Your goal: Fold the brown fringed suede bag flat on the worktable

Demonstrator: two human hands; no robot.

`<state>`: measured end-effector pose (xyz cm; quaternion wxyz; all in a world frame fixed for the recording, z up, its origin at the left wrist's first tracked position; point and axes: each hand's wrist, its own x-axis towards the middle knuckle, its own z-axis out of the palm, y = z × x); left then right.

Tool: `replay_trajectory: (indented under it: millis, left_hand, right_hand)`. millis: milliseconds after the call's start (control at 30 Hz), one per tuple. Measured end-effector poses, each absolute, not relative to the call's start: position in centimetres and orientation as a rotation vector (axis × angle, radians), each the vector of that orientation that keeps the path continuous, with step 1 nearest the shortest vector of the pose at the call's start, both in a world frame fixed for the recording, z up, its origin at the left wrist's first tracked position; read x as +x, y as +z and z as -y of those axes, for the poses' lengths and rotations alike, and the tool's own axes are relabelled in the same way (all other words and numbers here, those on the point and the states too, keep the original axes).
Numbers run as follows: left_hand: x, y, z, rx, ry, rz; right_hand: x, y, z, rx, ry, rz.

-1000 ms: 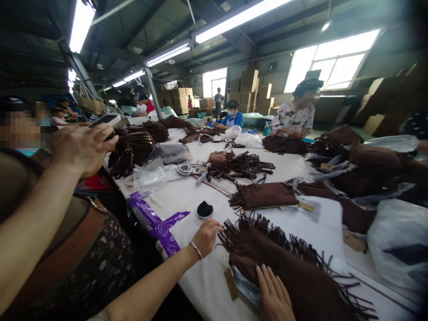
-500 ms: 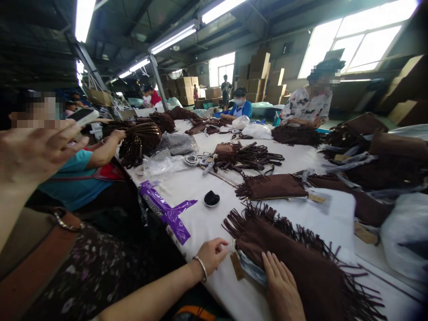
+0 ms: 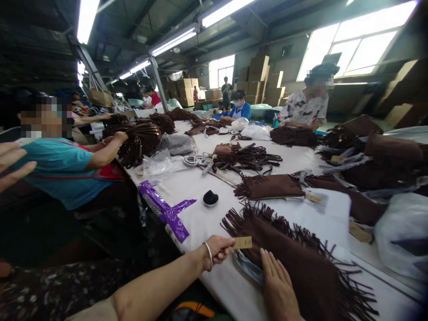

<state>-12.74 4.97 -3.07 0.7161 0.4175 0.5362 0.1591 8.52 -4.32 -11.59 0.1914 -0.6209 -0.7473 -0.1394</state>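
My left hand [image 3: 217, 249], with a bracelet on the wrist, pinches a small brown paper tag [image 3: 242, 242] at the near corner of a brown fringed suede bag [image 3: 301, 258]. The tag is lifted clear of the white table [image 3: 207, 223]. My right hand [image 3: 277, 287] lies flat on the bag's near edge, fingers together, pressing it down. A clear plastic sleeve [image 3: 247, 269] sticks out from under the bag between my two hands.
A second fringed bag [image 3: 270, 186], a small dish with something black [image 3: 210, 197] and a purple plastic wrapper [image 3: 169, 211] lie beyond. Loose straps [image 3: 247, 158] and white plastic bags [image 3: 401, 236] crowd the table. A person in a teal shirt [image 3: 63, 169] works at left; another hand [image 3: 11, 162] shows at the left edge.
My left hand has taken hold of the tag and raised it off the table. The hand with the phone at left has drawn back toward the frame edge.
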Motion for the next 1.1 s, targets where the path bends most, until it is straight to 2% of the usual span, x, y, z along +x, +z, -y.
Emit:
replay_trajectory:
  millis: [200,400,467,567,667,800,1000,1100]
  left_hand:
    - [-7.8,-3.7,-5.1,0.938,0.403,-1.225]
    - [-11.0,-3.8,-4.1,1.059,0.398,-1.254]
    - [-12.0,-3.5,-4.0,1.305,0.492,-1.31]
    - [-11.4,-2.9,-4.7,1.99,0.592,-1.29]
    - [-8.9,-2.9,-6.3,2.54,0.347,-1.233]
    - [-6.7,-3.7,-7.7,2.802,0.038,-1.139]
    - [-8.3,-4.8,-6.3,3.03,0.541,-0.744]
    - [-9.1,-4.9,-5.4,2.931,0.7,-0.685]
  right_hand:
    - [8.0,-10.8,4.3,-1.799,-0.276,2.004]
    - [7.2,-9.4,3.8,-1.821,-0.341,2.129]
    - [7.3,-9.4,3.6,-1.8,-0.371,2.175]
    - [7.7,-9.7,3.5,-1.77,-0.381,2.197]
    - [8.0,-10.2,3.6,-1.804,-0.375,2.174]
    - [8.0,-10.4,3.6,-1.846,-0.408,2.122]
    - [8.3,-11.1,2.4,-1.654,-0.699,2.098]
    - [9.2,-12.7,1.7,-1.434,-0.81,2.176]
